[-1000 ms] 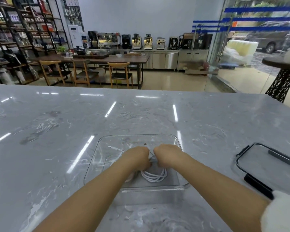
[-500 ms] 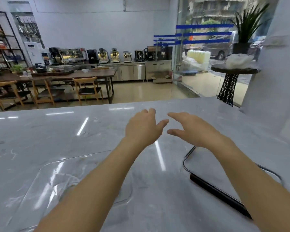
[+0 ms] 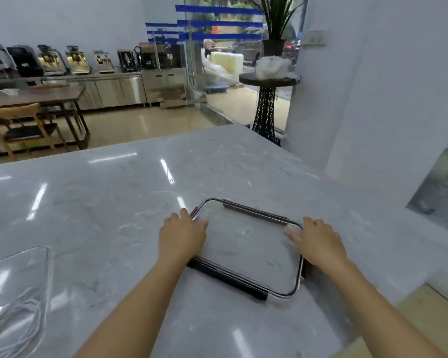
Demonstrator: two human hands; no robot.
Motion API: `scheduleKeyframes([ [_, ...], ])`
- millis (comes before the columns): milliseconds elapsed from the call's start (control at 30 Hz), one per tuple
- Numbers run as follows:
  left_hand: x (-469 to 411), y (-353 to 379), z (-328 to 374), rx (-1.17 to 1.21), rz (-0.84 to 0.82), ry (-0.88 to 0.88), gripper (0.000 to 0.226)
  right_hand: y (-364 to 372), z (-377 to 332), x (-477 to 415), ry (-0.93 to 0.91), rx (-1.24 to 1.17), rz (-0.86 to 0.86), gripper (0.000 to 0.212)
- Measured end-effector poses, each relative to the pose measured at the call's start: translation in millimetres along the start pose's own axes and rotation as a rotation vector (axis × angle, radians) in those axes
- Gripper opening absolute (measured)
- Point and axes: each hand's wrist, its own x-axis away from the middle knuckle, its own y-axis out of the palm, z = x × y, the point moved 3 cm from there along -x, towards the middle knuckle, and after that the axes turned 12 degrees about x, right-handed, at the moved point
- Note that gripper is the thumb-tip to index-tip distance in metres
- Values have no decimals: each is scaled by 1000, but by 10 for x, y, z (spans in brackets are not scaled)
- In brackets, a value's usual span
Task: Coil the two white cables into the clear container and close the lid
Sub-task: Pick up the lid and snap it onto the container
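**Both hands settle on the clear lid, ready to lift it**

A wide grey marble counter (image 3: pixel 101 202) fills the view, with a café-style room beyond. At the far lower left sits the clear container (image 3: pixel 44 257), open, with the white cables (image 3: pixel 18 321) lying coiled inside. Well apart from it, to the right, the lid (image 3: pixel 246 244) lies flat on the counter: a clear rectangular panel with rounded corners, a shiny rim and dark latch bars along two edges.

The left hand (image 3: pixel 181 236) rests spread on the lid's left edge. The right hand (image 3: pixel 318 241) rests spread on its right edge, fingers loose. Neither has closed around it yet.

The lid looks rigid, light and smooth, so probably slippery on its face. Gripping the opposite rims, clear of the hinged latch bars, seems the safest hold.
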Motion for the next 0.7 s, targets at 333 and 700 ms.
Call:
scheduleKeyframes([
  [333,-156,-26,-91,187,-69,-175,55,-26,-30,-19,3,-355,-57,46],
  [700,-98,-999,117,1501,159,-371,68,-864,-522,251,-254,-644,639,31],
])
